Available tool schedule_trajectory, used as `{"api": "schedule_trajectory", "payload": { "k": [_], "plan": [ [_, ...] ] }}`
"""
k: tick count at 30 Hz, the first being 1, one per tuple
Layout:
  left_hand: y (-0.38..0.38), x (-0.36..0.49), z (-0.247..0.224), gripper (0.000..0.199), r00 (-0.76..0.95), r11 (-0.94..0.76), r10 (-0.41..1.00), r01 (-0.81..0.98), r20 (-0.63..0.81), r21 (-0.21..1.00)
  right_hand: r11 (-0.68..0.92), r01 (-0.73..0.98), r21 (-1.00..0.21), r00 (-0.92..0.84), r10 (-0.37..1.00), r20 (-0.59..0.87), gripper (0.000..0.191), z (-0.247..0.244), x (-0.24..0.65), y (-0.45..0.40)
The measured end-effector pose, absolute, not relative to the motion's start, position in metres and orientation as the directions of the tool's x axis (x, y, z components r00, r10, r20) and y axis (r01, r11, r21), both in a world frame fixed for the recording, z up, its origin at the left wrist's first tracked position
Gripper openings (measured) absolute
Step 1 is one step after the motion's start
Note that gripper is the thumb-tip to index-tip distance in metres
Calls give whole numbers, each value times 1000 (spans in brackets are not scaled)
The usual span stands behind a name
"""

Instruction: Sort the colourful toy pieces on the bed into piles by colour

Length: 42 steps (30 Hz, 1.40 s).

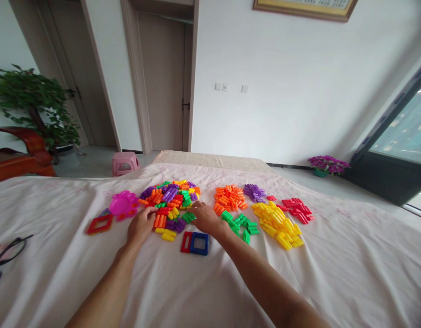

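A mixed pile of small plastic tube-shaped building blocks [169, 195] in purple, orange, red, green and yellow lies in front of me on the bed-like cloth. My left hand [142, 224] reaches its left edge, fingers stretched out and touching the red and orange blocks. At the right edge is my right hand [206, 217], its fingers apart and close to green blocks [188, 217]; the fingertips are partly hidden. Sorted heaps lie to the right: orange blocks [230, 198], green blocks [246, 224], purple blocks [254, 192], yellow blocks [277, 225] and red blocks [299, 210].
Nearest me lie a blue square frame [206, 245] and a red frame [186, 242]. Left of the pile are a pink flower-shaped tray [118, 206] and a red triangular-looking frame [90, 226]. Eyeglasses [12, 250] rest at far left. A pink stool [124, 164] stands beyond the cloth [333, 264].
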<state>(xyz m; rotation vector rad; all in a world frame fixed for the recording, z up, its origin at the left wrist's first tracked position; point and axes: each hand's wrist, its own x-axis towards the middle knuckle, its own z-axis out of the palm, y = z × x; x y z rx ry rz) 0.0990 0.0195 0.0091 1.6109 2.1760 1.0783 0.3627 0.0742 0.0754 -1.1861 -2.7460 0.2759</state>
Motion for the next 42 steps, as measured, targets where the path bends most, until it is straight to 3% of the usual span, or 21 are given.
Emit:
{"api": "schedule_trajectory", "payload": {
  "k": [8, 12, 17, 23, 28, 35, 42],
  "plan": [
    [21, 98, 7, 32, -366, 137, 905, 736, 218, 663, 658, 741, -136, -648, 753, 115, 43, 72, 369, 74],
    [21, 98, 7, 32, -381, 156, 902, 728, 205, 667, 580, 762, -286, -535, 814, 225, 17, 77, 380, 70],
    [21, 98, 7, 31, -367, 137, 903, 739, 224, 659, 489, 727, -483, -408, 872, 270, 23, 79, 393, 71],
    [21, 98, 7, 29, -374, 132, 894, 745, 246, 654, 588, 740, -326, -574, 805, 150, 36, 68, 391, 68],
    [22, 96, 4, 31, -363, 125, 900, 745, 241, 655, 584, 765, -271, -580, 808, 106, 43, 64, 386, 66],
    [23, 94, 2, 31, -385, 160, 893, 754, 231, 637, 454, 840, -298, -428, 891, 152, 41, 102, 422, 78],
    [22, 95, 4, 32, -386, 165, 895, 753, 224, 637, 312, 925, -218, -304, 950, 72, 29, 130, 483, 87]
  ]
}}
